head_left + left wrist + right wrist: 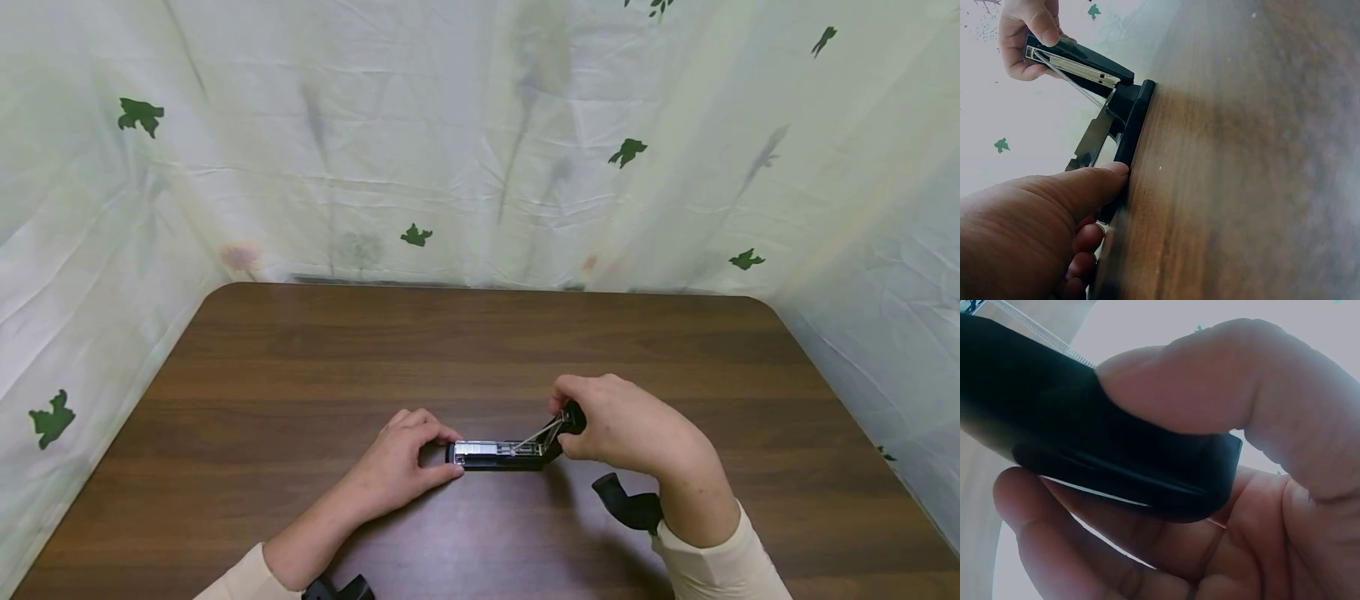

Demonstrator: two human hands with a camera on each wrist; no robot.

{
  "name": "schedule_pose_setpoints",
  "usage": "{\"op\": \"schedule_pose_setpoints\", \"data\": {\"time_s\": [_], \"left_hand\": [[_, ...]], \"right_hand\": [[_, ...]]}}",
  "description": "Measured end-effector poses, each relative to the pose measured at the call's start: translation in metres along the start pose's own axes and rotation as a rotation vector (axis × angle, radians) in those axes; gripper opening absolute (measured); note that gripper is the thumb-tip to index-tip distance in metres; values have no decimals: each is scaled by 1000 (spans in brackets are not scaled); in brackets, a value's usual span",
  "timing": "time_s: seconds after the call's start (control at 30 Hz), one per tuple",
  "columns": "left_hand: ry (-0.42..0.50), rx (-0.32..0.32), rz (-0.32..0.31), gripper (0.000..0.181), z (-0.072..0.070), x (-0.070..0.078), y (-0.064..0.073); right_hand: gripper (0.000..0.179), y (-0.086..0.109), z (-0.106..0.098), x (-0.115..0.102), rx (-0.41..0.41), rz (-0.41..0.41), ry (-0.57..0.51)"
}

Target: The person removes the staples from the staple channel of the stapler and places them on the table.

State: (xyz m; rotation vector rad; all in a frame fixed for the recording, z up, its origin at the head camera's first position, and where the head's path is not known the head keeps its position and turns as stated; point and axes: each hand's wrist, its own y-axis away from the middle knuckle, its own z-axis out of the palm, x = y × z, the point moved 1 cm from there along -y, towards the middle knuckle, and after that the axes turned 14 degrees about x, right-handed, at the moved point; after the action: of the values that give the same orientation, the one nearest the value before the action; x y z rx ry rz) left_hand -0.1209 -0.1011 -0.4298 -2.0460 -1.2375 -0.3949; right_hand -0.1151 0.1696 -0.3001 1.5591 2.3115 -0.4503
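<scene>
A black stapler lies on the table with its top arm swung up, baring the metal staple channel and a thin spring. My left hand pinches the left end of its base between thumb and fingers, and the left wrist view shows the thumb against the base's side. The raised top arm is gripped by my right hand, thumb on one side and fingers on the other. In the left wrist view, the spring stretches from the raised arm down to the channel.
Brown wood-grain table with rounded far corners lies under both hands. White cloth with green leaf shapes hangs behind and at the sides. A black wrist-camera mount sticks out beside the right wrist, and another by the left.
</scene>
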Motion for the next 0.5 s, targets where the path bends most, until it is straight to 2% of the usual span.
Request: {"op": "schedule_pose_setpoints", "data": {"time_s": [0.13,0.37,0.5], "left_hand": [[3,-3,0,32,0,0,0],[-3,-14,-8,32,0,0,1],[3,-10,-13,32,-1,1,1]], "right_hand": [[21,0,0,-1,-11,10,19],[17,-1,0,0,-54,83,50],[17,-2,0,0,-59,86,67]]}}
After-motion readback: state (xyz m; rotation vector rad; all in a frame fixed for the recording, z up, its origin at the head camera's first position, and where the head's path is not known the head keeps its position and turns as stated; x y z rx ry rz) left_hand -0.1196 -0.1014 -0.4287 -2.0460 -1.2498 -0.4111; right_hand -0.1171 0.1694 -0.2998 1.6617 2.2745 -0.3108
